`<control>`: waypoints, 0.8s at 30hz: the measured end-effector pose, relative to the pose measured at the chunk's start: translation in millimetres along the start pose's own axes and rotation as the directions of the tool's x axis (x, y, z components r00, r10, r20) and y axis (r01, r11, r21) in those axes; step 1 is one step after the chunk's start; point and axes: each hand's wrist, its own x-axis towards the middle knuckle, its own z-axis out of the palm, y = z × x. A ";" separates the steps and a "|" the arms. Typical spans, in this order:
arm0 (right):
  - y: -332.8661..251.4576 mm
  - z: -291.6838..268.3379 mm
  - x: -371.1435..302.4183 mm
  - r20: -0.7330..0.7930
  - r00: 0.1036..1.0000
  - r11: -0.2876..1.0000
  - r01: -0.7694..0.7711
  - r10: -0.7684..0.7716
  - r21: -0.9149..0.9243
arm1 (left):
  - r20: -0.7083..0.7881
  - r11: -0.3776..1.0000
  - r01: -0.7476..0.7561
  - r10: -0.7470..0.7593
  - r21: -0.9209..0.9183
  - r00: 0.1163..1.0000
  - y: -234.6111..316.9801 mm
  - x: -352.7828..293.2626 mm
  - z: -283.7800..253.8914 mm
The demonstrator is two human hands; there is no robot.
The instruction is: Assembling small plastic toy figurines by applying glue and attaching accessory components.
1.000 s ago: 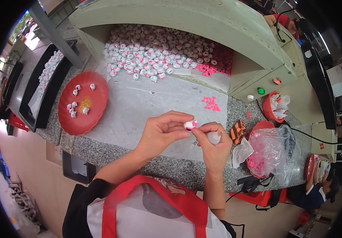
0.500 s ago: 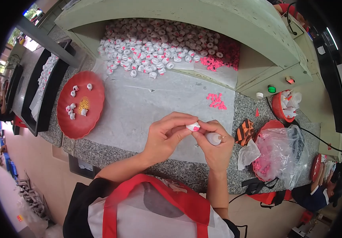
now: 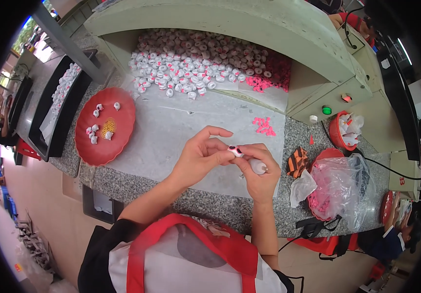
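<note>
A small white piece with pink and black markings [image 3: 235,151] is pinched between my left hand [image 3: 195,158] and the fingertips of my right hand [image 3: 263,183]. My left thumb presses the piece while the index finger sticks out above it. Tucked in my right hand is a small translucent squeeze bottle [image 3: 258,166] with a thin tip; the fingers partly cover it. Beyond my hands, a small group of flat pink pieces [image 3: 264,126] lies on the pale sheet [image 3: 171,122] covering the worktop.
A red scalloped plate [image 3: 126,110] with several white pieces stands at left, near a black tray [image 3: 69,117]. Under the pale green hood [image 3: 220,19] lie heaped white pieces [image 3: 181,68]. At right are a red basket [image 3: 336,132], striped cloth [image 3: 297,162] and clear plastic bag [image 3: 342,185].
The white piece has been turned, so black marks now show beside the pink. My left index finger has lifted off it. The view has shifted slightly.
</note>
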 end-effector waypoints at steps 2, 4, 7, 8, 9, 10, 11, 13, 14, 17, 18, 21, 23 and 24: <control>-7.8 -6.0 -3.4 0.092 0.986 0.964 -0.156 0.139 0.215 | 0.183 0.991 -0.114 0.101 0.065 0.978 5.6 -11.8 0.1; -14.5 -5.0 -6.6 0.124 0.985 0.958 -0.146 0.118 0.245 | 0.172 0.991 -0.116 0.103 0.068 0.980 9.3 -23.0 -0.3; -24.5 2.7 -9.8 0.159 0.958 0.862 -0.283 0.237 0.420 | 0.129 0.990 -0.127 0.118 0.057 0.984 10.3 -34.4 -0.7; -26.4 6.6 -9.7 0.158 0.953 0.860 -0.302 0.259 0.412 | 0.101 0.989 -0.138 0.133 0.044 0.986 10.2 -36.7 -2.0; -27.4 10.3 -10.1 0.155 0.946 0.855 -0.323 0.283 0.405 | 0.096 0.989 -0.142 0.138 0.043 0.986 10.4 -37.8 -4.4; -26.1 16.4 -9.6 0.164 0.945 0.855 -0.325 0.282 0.405 | 0.072 0.989 -0.139 0.134 0.057 0.988 11.2 -37.9 -8.8; -21.8 24.8 -8.3 0.174 0.928 0.835 -0.373 0.330 0.405 | 0.046 0.988 -0.134 0.131 0.072 0.990 11.7 -37.8 -14.6; -9.6 40.0 -8.7 0.186 0.890 0.829 -0.455 0.415 0.325 | -0.015 0.991 -0.081 0.083 0.104 0.996 9.9 -36.1 -31.7; -6.2 48.1 -10.2 0.193 0.889 0.828 -0.458 0.416 0.324 | -0.067 0.991 -0.023 0.032 0.133 0.997 6.8 -34.8 -42.7; 16.0 69.3 -19.8 0.170 0.902 0.912 -0.409 0.397 0.043 | -0.248 0.882 -0.138 0.271 0.450 0.930 10.9 -33.8 -88.6; 14.3 69.5 -20.2 0.187 0.897 0.909 -0.414 0.399 0.045 | -0.363 0.790 -0.141 0.422 0.596 0.831 18.9 -34.7 -112.5; 7.1 57.2 -11.6 0.172 0.825 0.838 -0.545 0.538 -0.007 | -0.144 0.020 0.243 0.851 0.970 0.505 40.8 -21.3 -153.6; 10.0 55.6 -7.8 0.180 0.832 0.848 -0.530 0.524 -0.015 | -0.145 0.004 0.271 0.852 0.963 0.503 38.1 5.2 -163.7; 11.1 51.1 -5.2 0.152 0.847 0.860 -0.510 0.509 -0.032 | -0.133 -0.006 0.263 0.850 0.965 0.510 35.6 19.2 -165.4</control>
